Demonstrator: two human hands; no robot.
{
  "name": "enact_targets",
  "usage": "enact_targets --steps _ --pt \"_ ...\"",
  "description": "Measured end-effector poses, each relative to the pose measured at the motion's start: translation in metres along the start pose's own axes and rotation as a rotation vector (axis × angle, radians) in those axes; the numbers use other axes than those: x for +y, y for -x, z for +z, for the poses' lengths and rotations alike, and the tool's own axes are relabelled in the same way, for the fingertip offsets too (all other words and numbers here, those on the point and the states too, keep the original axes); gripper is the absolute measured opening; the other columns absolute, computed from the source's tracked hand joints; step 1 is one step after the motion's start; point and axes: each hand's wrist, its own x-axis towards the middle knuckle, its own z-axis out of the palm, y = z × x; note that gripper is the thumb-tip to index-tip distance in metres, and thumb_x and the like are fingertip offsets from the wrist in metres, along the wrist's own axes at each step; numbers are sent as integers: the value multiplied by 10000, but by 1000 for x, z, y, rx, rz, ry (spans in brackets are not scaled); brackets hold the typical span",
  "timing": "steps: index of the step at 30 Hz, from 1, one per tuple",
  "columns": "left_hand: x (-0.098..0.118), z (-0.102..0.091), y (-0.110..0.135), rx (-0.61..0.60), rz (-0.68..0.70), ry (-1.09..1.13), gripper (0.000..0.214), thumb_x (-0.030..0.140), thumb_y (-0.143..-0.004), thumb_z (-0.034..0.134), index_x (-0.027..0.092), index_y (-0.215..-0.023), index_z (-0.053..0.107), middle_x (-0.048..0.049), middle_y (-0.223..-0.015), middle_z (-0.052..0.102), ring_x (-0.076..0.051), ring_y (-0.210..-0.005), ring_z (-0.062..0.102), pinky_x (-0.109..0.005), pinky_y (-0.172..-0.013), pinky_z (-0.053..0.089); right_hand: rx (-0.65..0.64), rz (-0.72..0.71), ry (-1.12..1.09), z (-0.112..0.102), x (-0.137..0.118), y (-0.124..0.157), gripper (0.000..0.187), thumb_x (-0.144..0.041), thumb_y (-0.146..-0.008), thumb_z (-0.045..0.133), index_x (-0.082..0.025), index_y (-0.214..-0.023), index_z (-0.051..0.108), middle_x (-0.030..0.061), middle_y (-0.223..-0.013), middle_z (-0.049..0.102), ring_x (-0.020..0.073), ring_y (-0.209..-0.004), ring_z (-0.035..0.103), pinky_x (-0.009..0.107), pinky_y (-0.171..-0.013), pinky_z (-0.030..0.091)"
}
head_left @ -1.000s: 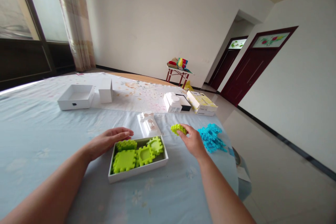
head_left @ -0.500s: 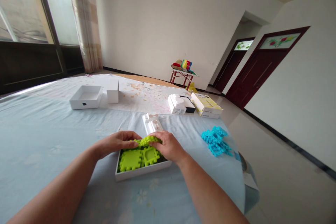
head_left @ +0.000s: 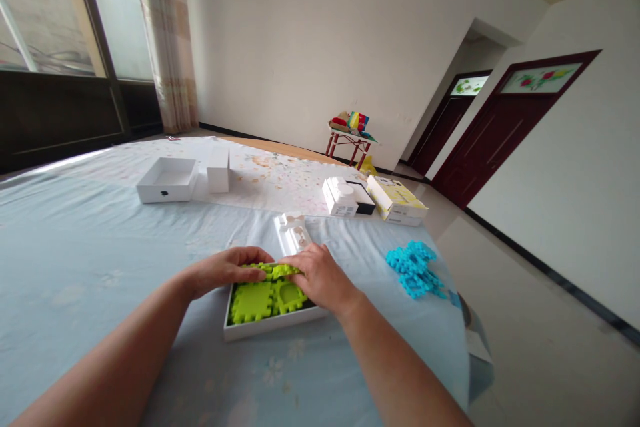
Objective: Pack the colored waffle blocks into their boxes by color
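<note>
A shallow white box (head_left: 260,329) lies on the pale blue tablecloth in front of me, filled with several lime-green foam puzzle pieces (head_left: 251,301). My left hand (head_left: 220,269) rests on the box's far left part, its fingers laid over a green piece at the back. My right hand (head_left: 320,279) covers the box's far right corner, with its fingertips pressing on a green piece (head_left: 281,271) between the two hands. The two hands almost touch. A heap of blue foam pieces (head_left: 414,268) lies apart on the cloth to the right.
A white moulded plastic insert (head_left: 293,233) lies just behind the box. Farther back stand an open white box (head_left: 167,180), a small white carton (head_left: 219,170), a white and black box (head_left: 346,197) and a yellow box (head_left: 397,200). The table's right edge drops off near the blue heap.
My right hand brought a green piece from the cloth on the right into the box. Both hands have since settled lower onto the pieces at the box's back edge.
</note>
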Motion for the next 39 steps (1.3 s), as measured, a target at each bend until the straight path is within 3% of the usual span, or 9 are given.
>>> enact_targets --steps 6,12,22,27,33,39 --pt "1 -1 0 -11 -1 -47 324 398 -694 629 235 -974 616 12 -919 674 -196 -840 604 -241 -721 449 -56 -47 -178 -10 7 6 516 -450 -698 650 -221 -1151 557 47 -1036 634 190 -985 528 306 -866 353" --pt "9 5 0 -14 -14 -71 399 466 -701 589 218 -1013 610 -8 -972 667 -209 -890 592 -259 -744 443 49 -2 -273 -14 11 5 192 -331 -769 613 -213 -909 672 15 -873 673 139 -850 569 271 -830 370" --pt "6 7 -10 88 -7 -390 450 524 -662 574 215 -982 639 -7 -863 684 -208 -777 599 -245 -634 439 90 -80 -190 -10 12 9 245 -341 -733 655 -253 -962 660 19 -967 659 171 -939 535 317 -849 333" --pt "1 6 -14 95 13 -399 447 521 -659 571 218 -978 648 -7 -863 690 -210 -768 607 -242 -626 440 128 -98 -163 -10 11 12 76 -280 -775 619 -227 -805 664 4 -916 664 160 -914 531 322 -847 326" --pt "4 10 -13 121 10 -390 423 528 -697 535 217 -954 663 -10 -842 698 -204 -757 611 -230 -599 433 205 -87 -184 -15 11 16 66 -261 -788 603 -229 -828 645 8 -934 657 165 -927 539 326 -854 339" --pt "3 11 -15 187 -7 -413 418 525 -645 579 226 -916 687 -3 -819 710 -207 -726 626 -230 -582 443 296 -45 -262 -26 15 19 71 -247 -796 592 -228 -853 630 14 -940 657 155 -913 549 326 -857 367"
